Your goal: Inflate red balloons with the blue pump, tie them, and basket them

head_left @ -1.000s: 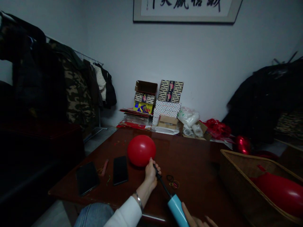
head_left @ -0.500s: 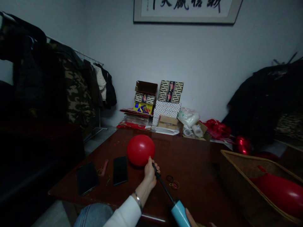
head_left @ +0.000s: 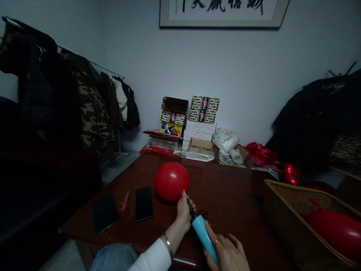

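Red balloon (head_left: 171, 181), round and part-filled, rests on the dark desk (head_left: 237, 188) near its middle, at about 11 o'clock from the left hand (head_left: 184, 212). That hand is pinched around the balloon's neck where it meets the black nozzle of the blue pump (head_left: 203, 235). The pump slants away toward 5 o'clock, where the right hand (head_left: 225, 253) is clenched around its barrel, a ring showing on one finger. Loose rubber bands (head_left: 203, 214) lie just beside the pump. Two dark phones (head_left: 144, 203) sit at 9 o'clock from the left hand, a pink strip (head_left: 125, 199) between them. A wicker basket (head_left: 282, 205) at 3 o'clock holds another red balloon (head_left: 335, 229).
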